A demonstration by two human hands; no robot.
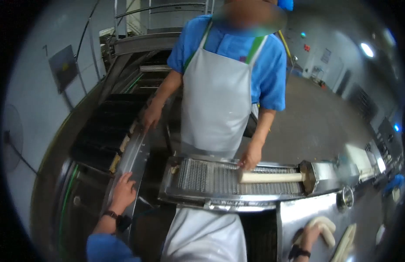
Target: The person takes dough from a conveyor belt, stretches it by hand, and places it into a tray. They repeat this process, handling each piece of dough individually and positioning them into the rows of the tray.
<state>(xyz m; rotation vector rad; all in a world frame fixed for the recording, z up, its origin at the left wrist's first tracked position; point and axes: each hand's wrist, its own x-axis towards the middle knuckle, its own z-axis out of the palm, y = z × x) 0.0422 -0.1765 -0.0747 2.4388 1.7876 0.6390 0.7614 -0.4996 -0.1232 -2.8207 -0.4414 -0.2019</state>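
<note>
My left hand (124,192) rests on the metal rail (134,159) beside a row of dark baking pans (95,146), fingers extended and nothing held. On the steel table (298,212) at lower right, my right hand (311,236) grips a bent piece of pale dough (327,229). Part of that dough is hidden by the hand. Just right of it lies another long dough strip (345,242). A thick dough roll (272,177) comes out of a metal outlet (318,177) onto the mesh conveyor (206,177) in front of me.
Across the conveyor stands a co-worker (217,96) in a white apron. One of their hands (250,156) is by the dough roll's end, the other (152,115) at the rail. A round metal container (345,197) sits near the table's back edge.
</note>
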